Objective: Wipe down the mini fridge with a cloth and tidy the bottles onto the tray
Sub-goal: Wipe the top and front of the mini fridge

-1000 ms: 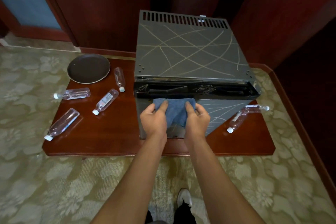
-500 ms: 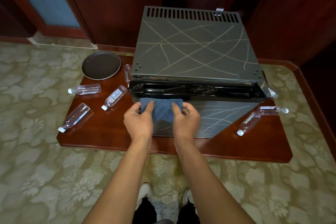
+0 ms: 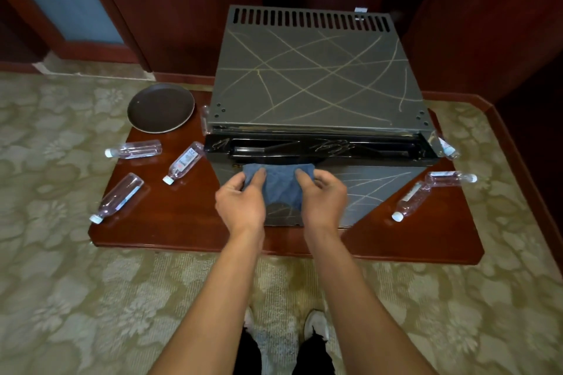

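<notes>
On the mini fridge (image 3: 307, 79) front, both hands' grip unchanged: left hand (image 3: 240, 202), right hand (image 3: 323, 201), still pinching the cloth (image 3: 278, 184).

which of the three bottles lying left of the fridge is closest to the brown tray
The bottle lying crosswise just in front of the tray, its cap pointing left. The other two lie nearer the table's front, caps toward the person.

Hands (image 3: 281, 201) press cloth (image 3: 278, 184) on fridge (image 3: 313, 79).
</notes>
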Tool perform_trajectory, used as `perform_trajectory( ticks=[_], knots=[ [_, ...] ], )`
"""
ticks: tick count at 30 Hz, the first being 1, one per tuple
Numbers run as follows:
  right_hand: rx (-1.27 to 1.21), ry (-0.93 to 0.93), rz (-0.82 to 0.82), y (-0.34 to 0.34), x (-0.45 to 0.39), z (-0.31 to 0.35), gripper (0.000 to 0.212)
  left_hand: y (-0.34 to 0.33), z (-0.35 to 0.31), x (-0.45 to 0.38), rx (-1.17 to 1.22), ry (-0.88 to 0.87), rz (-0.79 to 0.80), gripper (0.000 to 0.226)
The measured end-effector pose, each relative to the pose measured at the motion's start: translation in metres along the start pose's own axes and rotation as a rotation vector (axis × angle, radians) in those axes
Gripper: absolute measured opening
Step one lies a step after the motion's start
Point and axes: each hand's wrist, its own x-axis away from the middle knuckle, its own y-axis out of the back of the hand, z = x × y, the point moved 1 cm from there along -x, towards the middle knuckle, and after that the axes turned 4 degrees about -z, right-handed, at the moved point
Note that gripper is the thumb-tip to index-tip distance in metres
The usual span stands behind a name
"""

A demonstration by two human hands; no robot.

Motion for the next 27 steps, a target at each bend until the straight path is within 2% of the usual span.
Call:
perform_trajectory(
  ticks=[4, 7, 16, 21, 24, 27],
  knots=[
    [-0.079, -0.037, 0.069, -0.036, 0.023, 0.001, 0.025, 0.029, -0.010, -0.019, 0.079, 0.024, -0.081, 0.015],
    [-0.129, -0.083, 0.069, -0.039, 0.025, 0.001, 0.018, 0.029, -0.014, -0.017, 0.140, 0.055, -0.082, 0.019],
    [-0.216, -0.118, -0.047, 0.046, -0.028, -0.001, 0.011, -0.054, -0.005, 0.047, 0.222, 0.217, 0.034, 0.002],
    [-0.236, -0.143, -0.209, 0.117, -0.077, -0.003, 0.009, -0.118, 0.002, 0.097, 0.155, 0.294, 0.168, 0.028],
    [-0.254, -0.149, -0.200, 0.127, -0.087, -0.004, 0.006, -0.128, 0.003, 0.106, 0.156, 0.313, 0.175, 0.035],
    [-0.257, -0.136, -0.104, 0.110, -0.077, -0.004, 0.010, -0.115, 0.002, 0.099, 0.159, 0.281, 0.073, 0.037]
  ],
)
